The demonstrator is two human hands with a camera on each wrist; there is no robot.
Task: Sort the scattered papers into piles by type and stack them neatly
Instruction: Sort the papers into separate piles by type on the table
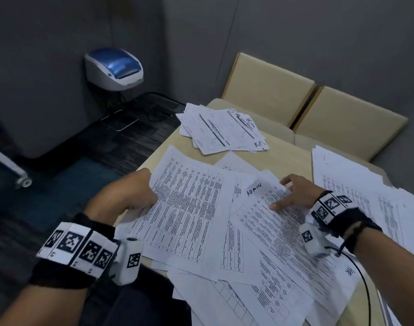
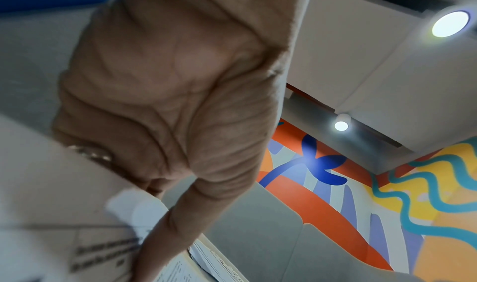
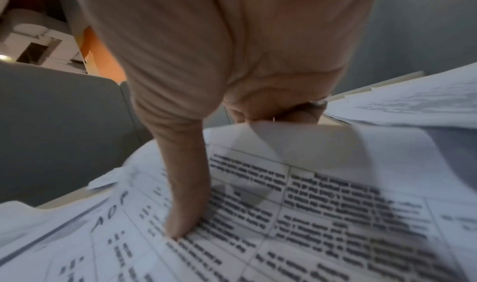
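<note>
Partly sorted, far from finished. One rough pile labelled HR (image 1: 222, 129) already set down on the counter (image 1: 293, 149), well beyond both hands, its sheets fanned and not squared. Another spread of papers (image 1: 356, 191) just outside the right grip, loose at the edges; whether a sorted pile or leftovers, cannot tell.

Left hand (image 1: 128, 191) closed narrow on the near-left edge of a table-printed sheet (image 1: 189, 208), thumb over and fingers under, as seen in the left wrist view. Right hand (image 1: 293, 191) pinching the top edge of the sheet marked ADMIN (image 1: 271, 222), thumb (image 3: 185, 205) pressed flat on the print, the edge curling up against the fingers.

Between and beneath the two grips: a thick overlapping scatter (image 1: 236, 278), crossed at angles, some hanging off the near counter edge. Probably most of the sorting still ahead, plus squaring every pile.
</note>
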